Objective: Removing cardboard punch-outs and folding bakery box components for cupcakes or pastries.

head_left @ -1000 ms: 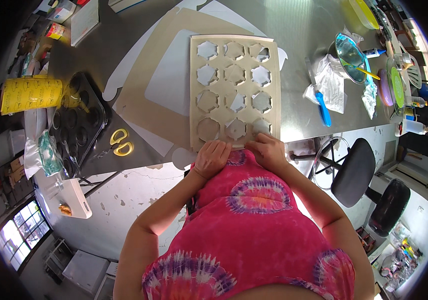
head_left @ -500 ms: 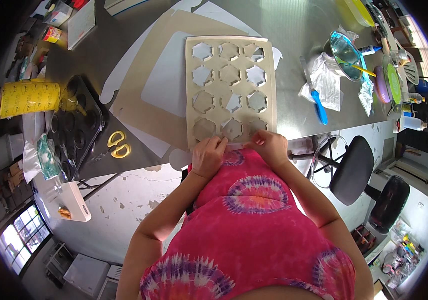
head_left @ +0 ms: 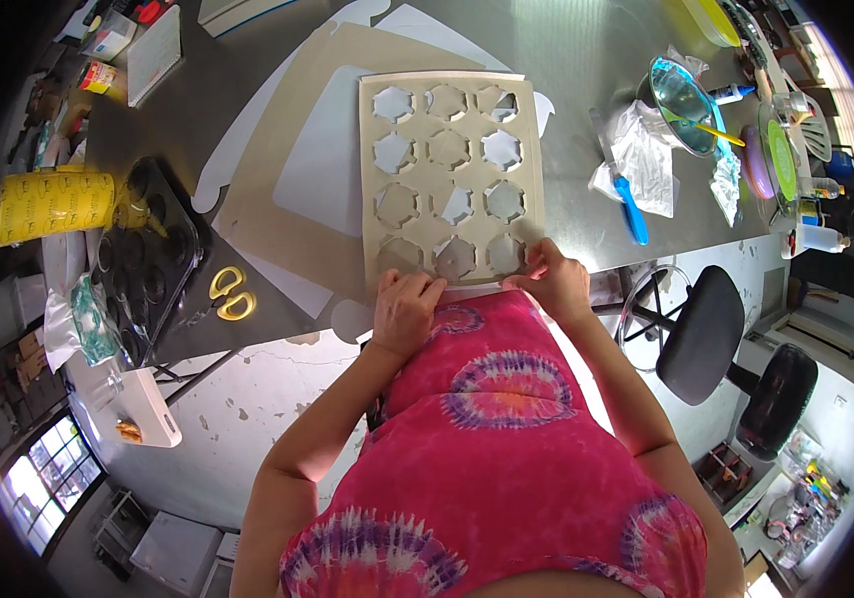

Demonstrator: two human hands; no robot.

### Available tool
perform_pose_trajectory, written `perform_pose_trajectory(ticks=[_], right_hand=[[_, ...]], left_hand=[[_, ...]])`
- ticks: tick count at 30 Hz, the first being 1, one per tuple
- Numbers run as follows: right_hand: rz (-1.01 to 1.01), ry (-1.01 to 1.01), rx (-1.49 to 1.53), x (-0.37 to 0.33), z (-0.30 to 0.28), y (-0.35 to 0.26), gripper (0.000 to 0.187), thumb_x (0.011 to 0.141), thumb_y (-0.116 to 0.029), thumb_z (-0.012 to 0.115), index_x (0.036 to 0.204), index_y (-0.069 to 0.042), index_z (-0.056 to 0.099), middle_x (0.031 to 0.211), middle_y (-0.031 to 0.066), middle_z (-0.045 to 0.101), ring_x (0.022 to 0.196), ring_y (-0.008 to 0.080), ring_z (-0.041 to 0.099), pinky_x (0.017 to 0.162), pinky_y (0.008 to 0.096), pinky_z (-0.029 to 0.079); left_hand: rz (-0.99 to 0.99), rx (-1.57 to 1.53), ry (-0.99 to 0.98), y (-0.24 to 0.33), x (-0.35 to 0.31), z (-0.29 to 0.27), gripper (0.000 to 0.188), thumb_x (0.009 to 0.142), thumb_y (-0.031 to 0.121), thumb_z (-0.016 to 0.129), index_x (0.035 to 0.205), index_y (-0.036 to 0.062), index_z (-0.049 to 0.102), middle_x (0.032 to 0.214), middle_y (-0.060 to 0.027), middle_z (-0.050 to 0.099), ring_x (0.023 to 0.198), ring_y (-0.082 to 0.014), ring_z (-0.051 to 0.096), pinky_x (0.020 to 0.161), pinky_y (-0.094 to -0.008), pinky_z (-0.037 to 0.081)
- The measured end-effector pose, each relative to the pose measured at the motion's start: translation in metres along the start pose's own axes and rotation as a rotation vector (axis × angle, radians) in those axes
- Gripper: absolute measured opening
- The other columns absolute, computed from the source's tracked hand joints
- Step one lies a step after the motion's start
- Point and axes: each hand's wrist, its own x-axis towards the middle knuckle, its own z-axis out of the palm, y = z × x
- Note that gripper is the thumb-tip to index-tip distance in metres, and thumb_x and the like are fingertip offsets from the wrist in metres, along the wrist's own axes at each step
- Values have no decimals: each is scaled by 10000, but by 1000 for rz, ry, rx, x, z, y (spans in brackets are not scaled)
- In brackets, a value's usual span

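Observation:
A beige cardboard cupcake insert (head_left: 477, 176) with rows of scalloped round holes lies in front of me, at the table's near edge. My left hand (head_left: 405, 311) is closed on its near edge, left of the middle, with the fingers bent. At the near right corner, my right hand (head_left: 553, 283) pinches the edge between thumb and fingers. The fingertips of both hands are partly hidden. Beneath the insert lie larger flat sheets: a beige card frame (head_left: 252, 214) and white card (head_left: 322, 149) with rounded tabs.
Yellow-handled scissors (head_left: 235, 305) and a dark muffin tin (head_left: 192, 224) are to the left, near a yellow roll (head_left: 53, 204). To the right are a blue-handled spatula (head_left: 630, 209), crumpled paper (head_left: 643, 159) and a metal bowl (head_left: 681, 100) with blue residue. A black stool (head_left: 711, 334) stands beyond the edge.
My right hand has slid a little right and away from me, to the insert's corner. My left hand stays at the near edge, slightly further left. The whole view has shifted slightly.

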Motion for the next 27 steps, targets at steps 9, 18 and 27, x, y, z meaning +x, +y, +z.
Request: perform_pose_trajectory(ticks=[9, 18, 27], right_hand=[[-4, -51, 39, 5, -2, 6, 459, 537, -357, 817, 780, -100, 524, 652, 21, 650, 618, 183, 635, 576, 293, 454], [33, -106, -4, 8, -5, 1, 483, 518, -389, 814, 840, -115, 580, 705, 27, 655, 683, 209, 638, 628, 325, 455], [34, -76, 49, 9, -1, 4, 469, 503, -336, 841, 732, -85, 517, 633, 27, 617, 602, 180, 608, 563, 299, 441]], left_hand=[[92, 53, 182, -32, -40, -22, 183, 697, 153, 699, 865, 114, 638, 848, 22, 587, 801, -145, 557, 742, -330, 359], [0, 152, 73, -40, -39, -19, 165, 686, 153, 693, 844, 129, 650, 807, 22, 574, 839, -175, 520, 773, -356, 349], [-452, -3, 111, -30, -21, -21, 140, 610, 194, 757, 677, 115, 663, 769, -3, 537, 865, -223, 473, 793, -367, 345]])
